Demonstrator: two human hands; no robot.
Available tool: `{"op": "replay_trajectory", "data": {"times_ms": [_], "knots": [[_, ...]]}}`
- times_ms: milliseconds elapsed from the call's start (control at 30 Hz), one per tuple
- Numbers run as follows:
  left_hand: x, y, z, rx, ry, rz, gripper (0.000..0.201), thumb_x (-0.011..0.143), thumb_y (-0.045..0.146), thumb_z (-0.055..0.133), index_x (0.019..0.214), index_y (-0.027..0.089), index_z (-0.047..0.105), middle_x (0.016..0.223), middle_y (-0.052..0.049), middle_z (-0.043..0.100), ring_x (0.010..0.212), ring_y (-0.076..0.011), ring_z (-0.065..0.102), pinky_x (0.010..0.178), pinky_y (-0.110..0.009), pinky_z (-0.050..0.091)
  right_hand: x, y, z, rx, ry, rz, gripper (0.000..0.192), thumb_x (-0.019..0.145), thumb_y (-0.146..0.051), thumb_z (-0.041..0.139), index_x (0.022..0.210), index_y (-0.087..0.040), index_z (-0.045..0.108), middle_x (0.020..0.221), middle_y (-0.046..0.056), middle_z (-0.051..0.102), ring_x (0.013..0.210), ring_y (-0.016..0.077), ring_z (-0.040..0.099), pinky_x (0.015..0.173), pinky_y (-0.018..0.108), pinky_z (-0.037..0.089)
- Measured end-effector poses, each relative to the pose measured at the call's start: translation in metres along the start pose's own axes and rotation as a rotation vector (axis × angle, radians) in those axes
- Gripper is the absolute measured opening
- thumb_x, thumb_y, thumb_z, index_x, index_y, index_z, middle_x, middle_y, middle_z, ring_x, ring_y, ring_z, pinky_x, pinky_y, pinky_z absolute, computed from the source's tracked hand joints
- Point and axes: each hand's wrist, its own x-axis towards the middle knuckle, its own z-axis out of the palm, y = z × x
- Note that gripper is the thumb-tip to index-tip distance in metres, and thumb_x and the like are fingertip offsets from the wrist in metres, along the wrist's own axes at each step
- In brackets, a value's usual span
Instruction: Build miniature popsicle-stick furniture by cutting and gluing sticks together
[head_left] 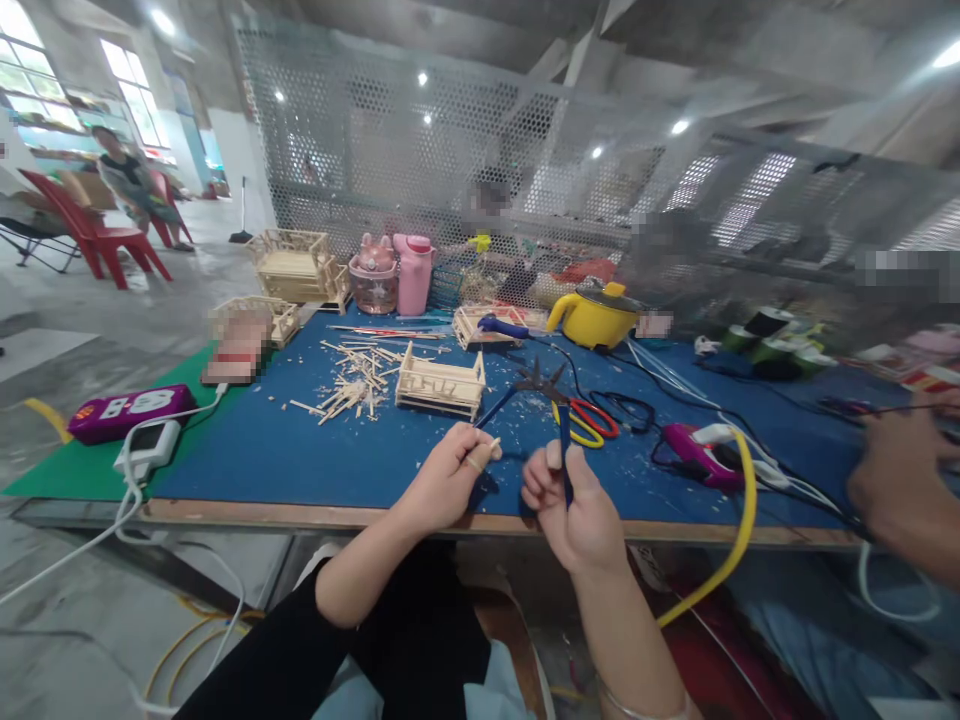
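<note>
Left hand [444, 480] curled shut, pinching a short wooden stick [487, 447] between thumb and fingers, just above the near edge of the blue table [300, 450]. Right hand [574, 505] closed around the blue handles of pliers [541, 388], jaws pointing away over the table. Beyond: small wooden frame [440, 381], scattered sticks [352, 385], red-and-yellow scissors [589, 420], yellow pot [592, 315]. Another person's hand [896, 470] at far right.
</note>
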Motion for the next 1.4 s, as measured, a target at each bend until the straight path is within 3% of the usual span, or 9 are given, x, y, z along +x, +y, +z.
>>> {"op": "replay_trajectory", "data": {"times_ms": [67, 133, 233, 333, 467, 600, 733, 1000, 1400], "knots": [[-0.003, 0.0, 0.0, -0.005, -0.026, 0.04, 0.026, 0.096, 0.033, 0.039, 0.084, 0.019, 0.057, 0.087, -0.004, 0.054, 0.087, -0.0169, 0.052, 0.085, -0.029, 0.042, 0.001, 0.003, 0.0, -0.089, -0.101, -0.035, 0.028, 0.073, -0.04, 0.073, 0.094, -0.026, 0.06, 0.104, 0.002, 0.065, 0.095, 0.0143, 0.061, 0.075, 0.025, 0.051], [-0.005, 0.002, 0.0, -0.014, -0.087, 0.072, 0.025, 0.095, 0.033, 0.04, 0.081, 0.019, 0.056, 0.088, -0.004, 0.054, 0.088, -0.0167, 0.051, 0.086, -0.028, 0.041, 0.003, 0.005, 0.002, -0.153, -0.272, 0.024, 0.057, 0.066, -0.034, 0.07, 0.121, -0.029, 0.054, 0.134, 0.005, 0.054, 0.121, 0.0212, 0.052, 0.094, 0.035, 0.047], [-0.008, 0.005, 0.001, -0.014, -0.128, 0.079, 0.026, 0.095, 0.033, 0.041, 0.079, 0.019, 0.057, 0.093, -0.006, 0.056, 0.094, -0.0184, 0.052, 0.09, -0.029, 0.041, 0.01, 0.004, 0.009, -0.243, -0.452, 0.064, 0.083, 0.059, -0.029, 0.058, 0.14, -0.027, 0.037, 0.142, 0.009, 0.049, 0.126, 0.0253, 0.049, 0.099, 0.042, 0.045], [-0.008, 0.005, 0.002, -0.008, -0.098, 0.073, 0.025, 0.093, 0.033, 0.045, 0.08, 0.02, 0.061, 0.103, -0.008, 0.058, 0.106, -0.0207, 0.053, 0.098, -0.031, 0.04, 0.022, 0.0, 0.012, -0.405, -0.436, -0.049, 0.091, 0.058, -0.026, 0.05, 0.146, -0.025, 0.024, 0.139, 0.012, 0.05, 0.126, 0.027, 0.05, 0.099, 0.046, 0.045], [-0.005, -0.005, -0.004, -0.066, 0.269, 0.006, 0.021, 0.093, 0.032, 0.048, 0.084, 0.02, 0.064, 0.121, -0.009, 0.058, 0.121, -0.0208, 0.05, 0.105, -0.032, 0.034, 0.037, -0.009, 0.0, -0.709, -0.223, -0.277, 0.092, 0.065, -0.024, 0.049, 0.149, -0.025, 0.011, 0.138, 0.012, 0.047, 0.13, 0.0258, 0.045, 0.109, 0.048, 0.036], [0.0, -0.016, -0.015, -0.252, 0.589, -0.183, 0.021, 0.091, 0.039, 0.05, 0.093, 0.02, 0.059, 0.098, -0.004, 0.065, 0.094, -0.0153, 0.059, 0.086, -0.027, 0.045, 0.041, -0.012, -0.019, -0.87, 0.004, -0.428, 0.084, 0.074, -0.025, 0.055, 0.147, -0.029, 0.014, 0.144, 0.01, 0.037, 0.138, 0.0231, 0.035, 0.116, 0.046, 0.026], [0.0, -0.016, -0.017, -0.374, 0.443, -0.226, 0.021, 0.082, 0.037, 0.063, 0.088, 0.017, 0.059, 0.074, 0.001, 0.061, 0.065, -0.0096, 0.053, 0.064, -0.022, 0.043, 0.04, -0.014, -0.022, -0.872, -0.164, -0.272, 0.079, 0.072, -0.022, 0.053, 0.145, -0.028, 0.023, 0.135, 0.011, 0.047, 0.129, 0.025, 0.047, 0.108, 0.046, 0.038], [0.0, -0.019, -0.015, -0.49, 0.393, -0.31, 0.03, 0.068, 0.031, 0.074, 0.089, 0.018, 0.056, 0.067, 0.004, 0.064, 0.061, -0.0092, 0.058, 0.067, -0.024, 0.046, 0.035, -0.022, -0.013, -1.524, -0.484, -0.132, 0.084, 0.063, -0.004, 0.048, 0.145, -0.022, 0.037, 0.142, 0.012, 0.046, 0.134, 0.0273, 0.042, 0.112, 0.048, 0.031], [0.002, -0.015, -0.013, -0.429, 0.346, -0.308, 0.024, 0.067, 0.027, 0.071, 0.077, 0.018, 0.051, 0.053, 0.006, 0.057, 0.052, -0.0083, 0.052, 0.058, -0.022, 0.041, 0.035, -0.027, -0.012, -1.504, -0.498, -0.163, 0.085, 0.057, -0.001, 0.045, 0.139, -0.023, 0.046, 0.134, 0.009, 0.056, 0.121, 0.0241, 0.053, 0.105, 0.043, 0.04]]}}
